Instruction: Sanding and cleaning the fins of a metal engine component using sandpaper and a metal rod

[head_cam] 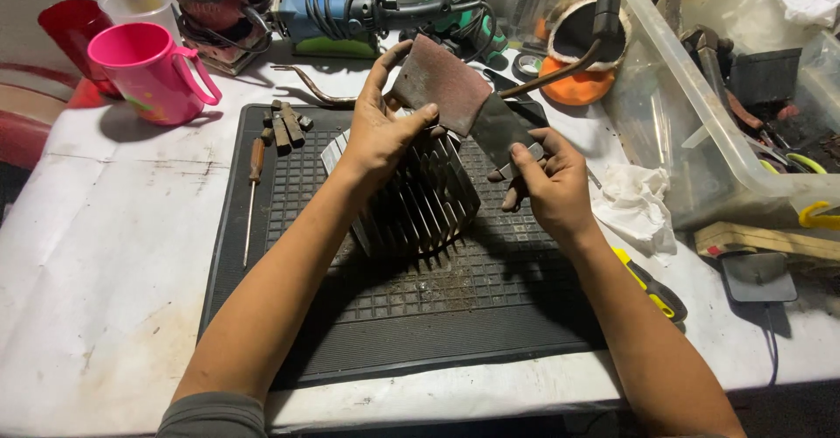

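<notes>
The near edge of the table [105, 254] is covered with a stained white sheet. On it lies a black rubber mat [455, 315] with little squares.

Two bare arms reach out over the mat. In the middle of the mat sits a grey metal block with many thin fins [420, 202]. It rests on the mat just under the hands.

The left hand [381, 127] is closed on a reddish-brown sheet of sandpaper [442, 84]. The thumb is on one side and the fingers are on the other. The right hand [547, 180] pinches the dark lower end of the same sheet, and a small shiny blade seems to sit between its fingers. I cannot tell just what that piece is. The sheet hangs in the air above the far side of the finned block.

The fins look thin and sharp, so a finger could get scraped if a hand slips down. The sheet could tear crooked if the two hands pull unevenly. The small blade could nick a fingertip, since the fingers sit so close to it.

On the left part of the mat lies a thin screwdriver [252, 197]. To the right of the mat sits a crumpled white rag [639, 202].

Farther off on the left stands a pink mug [149, 70]. At the far edge lies a blue power tool [324, 14]. On the far right is a clear plastic box [700, 97] full of tools.
</notes>
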